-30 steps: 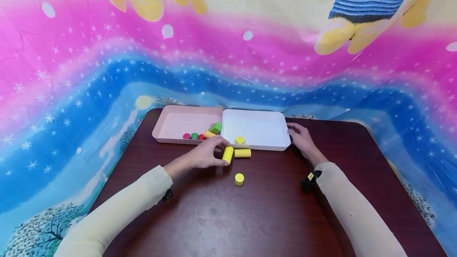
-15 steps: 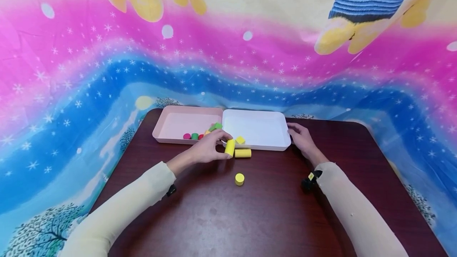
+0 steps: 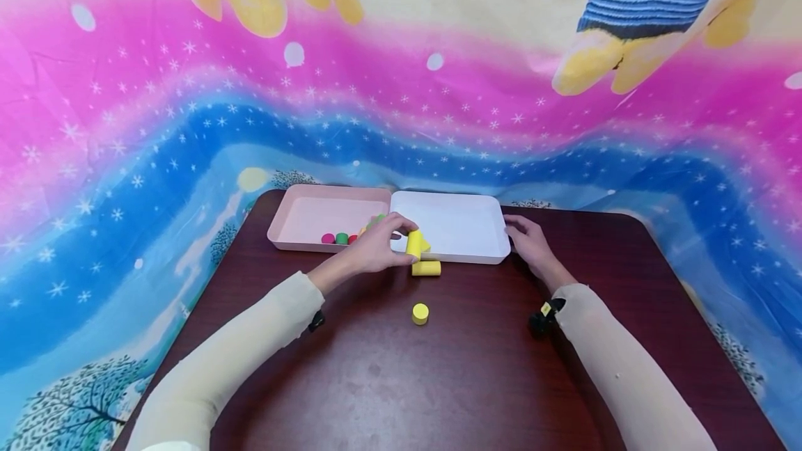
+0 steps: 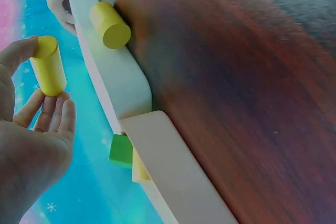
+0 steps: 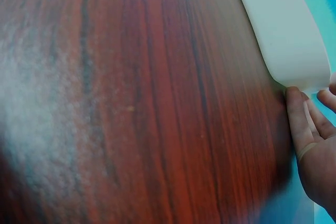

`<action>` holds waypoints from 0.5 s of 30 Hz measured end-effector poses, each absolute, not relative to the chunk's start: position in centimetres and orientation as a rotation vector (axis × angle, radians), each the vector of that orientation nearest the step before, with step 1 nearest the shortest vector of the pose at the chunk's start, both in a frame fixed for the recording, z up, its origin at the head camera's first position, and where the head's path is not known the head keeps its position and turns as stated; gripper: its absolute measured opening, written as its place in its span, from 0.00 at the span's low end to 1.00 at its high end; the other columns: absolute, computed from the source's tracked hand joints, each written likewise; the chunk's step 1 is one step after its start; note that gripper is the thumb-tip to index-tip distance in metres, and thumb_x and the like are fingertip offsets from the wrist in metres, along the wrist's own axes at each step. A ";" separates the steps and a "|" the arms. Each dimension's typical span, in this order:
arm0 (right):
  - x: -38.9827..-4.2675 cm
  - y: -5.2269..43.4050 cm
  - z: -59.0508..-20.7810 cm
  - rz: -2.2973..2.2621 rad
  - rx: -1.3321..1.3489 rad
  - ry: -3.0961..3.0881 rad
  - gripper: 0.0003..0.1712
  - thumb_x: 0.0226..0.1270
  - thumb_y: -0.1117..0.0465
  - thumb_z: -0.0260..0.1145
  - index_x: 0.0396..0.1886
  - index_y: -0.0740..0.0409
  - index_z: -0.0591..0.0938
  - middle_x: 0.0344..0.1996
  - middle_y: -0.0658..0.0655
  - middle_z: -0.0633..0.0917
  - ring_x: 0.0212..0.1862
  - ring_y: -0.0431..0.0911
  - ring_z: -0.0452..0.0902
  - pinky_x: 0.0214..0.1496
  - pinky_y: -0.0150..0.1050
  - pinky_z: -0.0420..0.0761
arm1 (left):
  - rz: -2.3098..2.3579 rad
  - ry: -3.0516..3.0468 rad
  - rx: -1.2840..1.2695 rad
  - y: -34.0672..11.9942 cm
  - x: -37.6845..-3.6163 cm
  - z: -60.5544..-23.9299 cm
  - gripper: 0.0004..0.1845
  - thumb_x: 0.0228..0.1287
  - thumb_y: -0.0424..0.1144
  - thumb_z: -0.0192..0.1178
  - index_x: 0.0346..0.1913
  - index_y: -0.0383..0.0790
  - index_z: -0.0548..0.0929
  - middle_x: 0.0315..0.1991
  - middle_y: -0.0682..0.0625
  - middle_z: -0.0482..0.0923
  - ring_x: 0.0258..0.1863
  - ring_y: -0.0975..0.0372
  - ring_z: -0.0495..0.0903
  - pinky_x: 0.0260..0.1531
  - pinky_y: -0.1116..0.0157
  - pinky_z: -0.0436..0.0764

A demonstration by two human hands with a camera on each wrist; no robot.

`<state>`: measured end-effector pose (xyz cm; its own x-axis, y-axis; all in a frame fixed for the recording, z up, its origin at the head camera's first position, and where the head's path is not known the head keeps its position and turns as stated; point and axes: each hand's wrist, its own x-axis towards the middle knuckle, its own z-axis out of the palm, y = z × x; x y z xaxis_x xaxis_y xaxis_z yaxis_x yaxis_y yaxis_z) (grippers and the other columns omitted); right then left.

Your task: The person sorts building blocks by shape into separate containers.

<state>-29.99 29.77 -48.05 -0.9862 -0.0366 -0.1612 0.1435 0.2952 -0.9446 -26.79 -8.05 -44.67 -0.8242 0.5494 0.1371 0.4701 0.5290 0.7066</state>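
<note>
My left hand [image 3: 379, 246] pinches a yellow cylinder block [image 4: 50, 69] between thumb and fingertips, over the near left part of the white tray [image 3: 464, 228]. Behind it in the head view, a yellow cube [image 3: 426, 246] in that tray is partly hidden. A second yellow cylinder [image 3: 427, 268] lies on the table along the tray's near wall. Closer to me stands a short yellow cylinder [image 3: 420, 314]. At the white tray's right end rests my right hand [image 3: 529, 242], its rather straight fingers [image 5: 299, 119] touching the end wall.
A pink tray [image 3: 313, 211] adjoins the white one on the left. Inside are a magenta block [image 3: 328, 239], a green cylinder [image 3: 341, 239] and more blocks, partly behind my left hand. A patterned cloth [image 3: 401, 124] hangs behind the dark wooden table [image 3: 489, 367].
My left hand has carried the yellow cylinder up and to the right, from before the trays to over the white tray's near wall. The right hand stays at the tray's end.
</note>
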 end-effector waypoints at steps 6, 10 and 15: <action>-30.1 29.9 -48.1 -1.782 0.101 2.408 0.29 0.86 0.63 0.52 0.81 0.65 0.65 0.73 0.72 0.71 0.67 0.62 0.74 0.52 0.36 0.87 | 1.135 2.679 0.922 -7.7 -27.7 -44.3 0.33 0.62 0.45 0.79 0.67 0.39 0.78 0.60 0.48 0.76 0.64 0.52 0.78 0.68 0.58 0.80; -30.1 29.9 -48.2 -1.781 0.102 2.411 0.29 0.86 0.63 0.52 0.81 0.65 0.65 0.73 0.71 0.71 0.67 0.62 0.74 0.52 0.35 0.87 | 1.118 2.679 0.919 -7.7 -28.3 -44.0 0.33 0.62 0.44 0.79 0.67 0.39 0.78 0.60 0.48 0.76 0.64 0.52 0.78 0.68 0.59 0.79; -29.9 29.8 -48.2 -1.792 0.092 2.405 0.29 0.86 0.63 0.52 0.81 0.65 0.65 0.73 0.72 0.71 0.68 0.62 0.74 0.53 0.35 0.87 | 1.123 2.679 0.912 -7.6 -29.0 -43.9 0.34 0.63 0.43 0.78 0.68 0.37 0.78 0.61 0.46 0.76 0.65 0.47 0.78 0.68 0.57 0.79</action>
<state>-29.88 29.80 -48.18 -0.9882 -0.0351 -0.1492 0.1329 0.2887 -0.9482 -28.96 -7.61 -43.95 -0.8163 0.5616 0.1351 0.4900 0.5494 0.6768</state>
